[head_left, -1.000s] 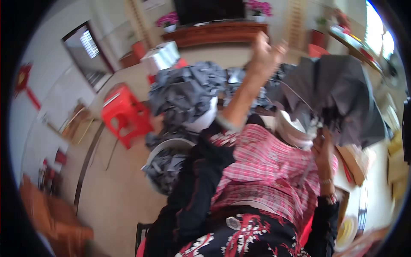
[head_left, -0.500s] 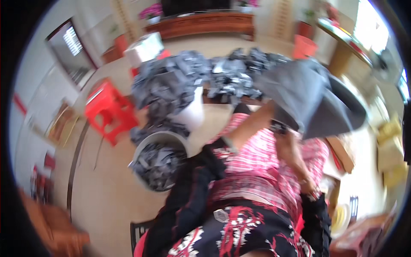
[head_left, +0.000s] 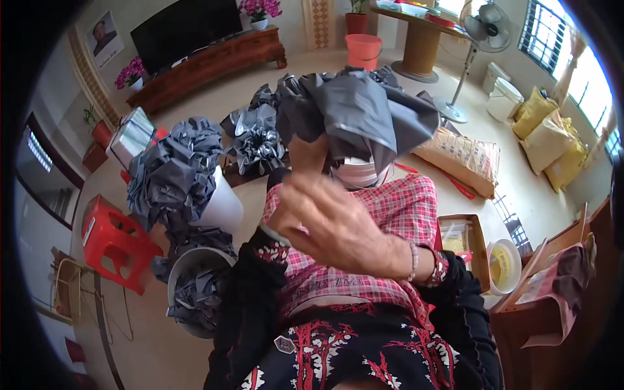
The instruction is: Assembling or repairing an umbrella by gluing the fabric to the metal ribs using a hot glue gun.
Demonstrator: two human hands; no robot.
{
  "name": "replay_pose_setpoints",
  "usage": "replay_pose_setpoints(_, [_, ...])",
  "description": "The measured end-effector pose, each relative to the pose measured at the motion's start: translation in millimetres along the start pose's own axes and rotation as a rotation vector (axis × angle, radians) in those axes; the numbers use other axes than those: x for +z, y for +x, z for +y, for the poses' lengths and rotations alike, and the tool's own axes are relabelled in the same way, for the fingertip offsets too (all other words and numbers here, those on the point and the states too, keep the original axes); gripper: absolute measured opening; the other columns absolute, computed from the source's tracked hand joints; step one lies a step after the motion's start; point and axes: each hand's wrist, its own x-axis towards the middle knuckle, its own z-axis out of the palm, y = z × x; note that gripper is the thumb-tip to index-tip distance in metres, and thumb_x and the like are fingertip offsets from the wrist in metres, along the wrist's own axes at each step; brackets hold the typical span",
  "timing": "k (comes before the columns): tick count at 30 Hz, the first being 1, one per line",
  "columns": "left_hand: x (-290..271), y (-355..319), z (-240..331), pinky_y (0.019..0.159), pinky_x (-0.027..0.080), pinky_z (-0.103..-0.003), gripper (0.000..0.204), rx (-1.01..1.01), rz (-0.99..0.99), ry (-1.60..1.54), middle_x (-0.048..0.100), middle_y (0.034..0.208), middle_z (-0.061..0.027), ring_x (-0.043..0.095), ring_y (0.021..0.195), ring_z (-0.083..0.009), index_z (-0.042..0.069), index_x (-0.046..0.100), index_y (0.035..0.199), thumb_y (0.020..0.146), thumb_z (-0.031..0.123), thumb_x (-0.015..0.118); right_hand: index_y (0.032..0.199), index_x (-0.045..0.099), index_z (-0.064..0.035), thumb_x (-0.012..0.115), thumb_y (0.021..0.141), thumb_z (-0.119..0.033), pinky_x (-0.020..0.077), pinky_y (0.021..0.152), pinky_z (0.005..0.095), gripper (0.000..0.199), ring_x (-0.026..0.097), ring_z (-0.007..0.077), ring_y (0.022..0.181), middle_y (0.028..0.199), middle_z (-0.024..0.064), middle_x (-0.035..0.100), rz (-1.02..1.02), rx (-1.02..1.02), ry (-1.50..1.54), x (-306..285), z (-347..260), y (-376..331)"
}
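Observation:
A large grey cloth (head_left: 364, 110) with a slight sheen hangs in folds above my knees. Beneath its left side my left hand (head_left: 309, 155) reaches up and holds it; the fingers are hidden by the cloth and by my other hand. My right hand (head_left: 335, 224), with a bead bracelet at the wrist, crosses in front of my left forearm. Its fingers are curled and blurred, and whatever they hold cannot be made out. Beyond lies a pile of crumpled grey cloths (head_left: 257, 136). To the left, more grey cloths (head_left: 175, 169) overflow a pale bin (head_left: 224, 201).
A grey bucket (head_left: 172, 276) of cloth scraps stands by my left knee, near a red stool (head_left: 117, 240). A striped bucket (head_left: 361, 174) is under the cloth. On the right are a large paper sack (head_left: 458, 159), a shallow box (head_left: 481, 244), a white tub (head_left: 510, 266) and a fan (head_left: 484, 32).
My view has turned to the right. My right hand has left the cloth's lower edge and moved across in front of my left forearm. The grey cloth still hangs over my left hand.

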Motion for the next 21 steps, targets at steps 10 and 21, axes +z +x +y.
replay_pose_setpoints(10, [4.8,-9.9,49.0,0.081,0.045,-0.027,0.050,0.261,-0.311,0.024,0.062,0.097,-0.0094,0.057,0.091,-0.0162,-0.001,0.053,0.111,0.069,0.021,0.069,0.122,0.040,0.0051,0.065,0.075,-0.026,0.0386,0.093,0.0334,0.062,0.048,0.0293,0.108,0.120,0.0179,0.048,0.092,0.685,0.416,-95.4,159.9,26.0])
replay_pose_setpoints(21, [22.6,-15.9,-2.1,0.081,0.047,-0.028,0.042,-0.300,-0.728,-0.731,0.059,0.103,-0.0081,0.058,0.091,-0.0153,-0.001,0.052,0.113,0.077,0.018,0.063,0.123,0.044,-0.0022,0.060,0.077,-0.020,0.0466,0.082,0.0303,0.052,0.057,0.0195,0.092,0.112,0.0123,0.055,0.039,0.908,1.176,-74.4,189.8,4.6])
